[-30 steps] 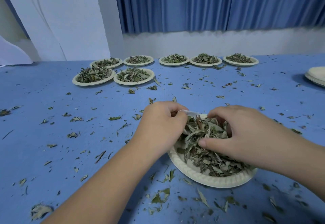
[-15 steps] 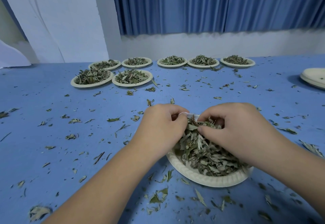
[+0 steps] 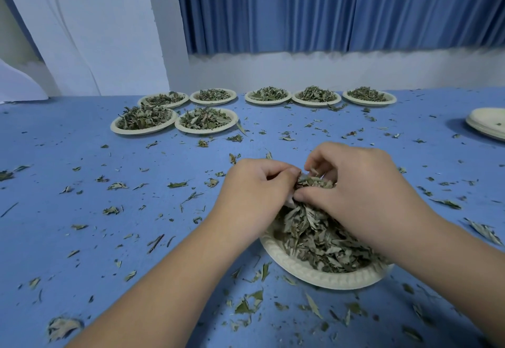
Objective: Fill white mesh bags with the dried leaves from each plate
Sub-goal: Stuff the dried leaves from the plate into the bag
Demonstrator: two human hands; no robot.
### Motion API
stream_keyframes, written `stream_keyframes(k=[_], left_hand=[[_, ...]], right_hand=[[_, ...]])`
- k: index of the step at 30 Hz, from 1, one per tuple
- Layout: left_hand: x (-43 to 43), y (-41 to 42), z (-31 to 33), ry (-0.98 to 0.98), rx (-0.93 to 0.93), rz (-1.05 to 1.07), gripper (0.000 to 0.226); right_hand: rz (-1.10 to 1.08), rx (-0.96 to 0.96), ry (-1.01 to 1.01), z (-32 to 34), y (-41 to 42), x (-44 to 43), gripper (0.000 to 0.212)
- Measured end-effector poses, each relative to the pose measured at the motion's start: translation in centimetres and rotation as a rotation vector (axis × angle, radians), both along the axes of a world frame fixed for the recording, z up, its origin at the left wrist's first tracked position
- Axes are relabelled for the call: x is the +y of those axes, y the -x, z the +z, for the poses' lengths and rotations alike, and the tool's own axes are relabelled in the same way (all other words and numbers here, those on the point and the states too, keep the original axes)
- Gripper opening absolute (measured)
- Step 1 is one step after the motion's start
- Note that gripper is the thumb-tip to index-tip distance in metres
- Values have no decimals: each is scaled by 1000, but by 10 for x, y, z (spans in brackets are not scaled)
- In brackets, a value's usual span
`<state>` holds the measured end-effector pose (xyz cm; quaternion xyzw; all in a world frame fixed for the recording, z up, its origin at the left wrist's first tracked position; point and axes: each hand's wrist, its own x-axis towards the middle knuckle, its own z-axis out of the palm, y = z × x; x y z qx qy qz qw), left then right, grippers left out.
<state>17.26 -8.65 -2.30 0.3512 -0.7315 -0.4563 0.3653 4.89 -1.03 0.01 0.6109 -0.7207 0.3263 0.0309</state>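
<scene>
While the white mesh bag (image 3: 290,202) shows only as a pale sliver between your hands, just above the plate (image 3: 314,276) nearest you, your left hand (image 3: 254,191) curls round it. Your right hand (image 3: 360,183) pinches a tuft of dried leaves (image 3: 319,235) at its mouth. Seven heaped plates (image 3: 205,123) sit farther back on the blue table (image 3: 82,211).

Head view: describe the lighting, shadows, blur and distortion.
Head view: soft, even, bluish light, no glare; soft shadow left of the stacked empty plates; wide-angle lens tilts the white panel at left; curtain hem looks smeared; left hand, pinching the white mesh bag, and right hand, gripping dried leaves over the near plate, are sharp.
</scene>
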Motion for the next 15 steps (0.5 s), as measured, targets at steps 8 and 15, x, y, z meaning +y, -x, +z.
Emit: stream_keyframes(k=[8,15], left_hand=[[-2,-1,-2,-42,6,-1,25],[-5,0,-4,-73,86,-2,22]], right_hand=[[158,-164,-37,1,7,7,25],[187,-242,-6,0,13,1,28]])
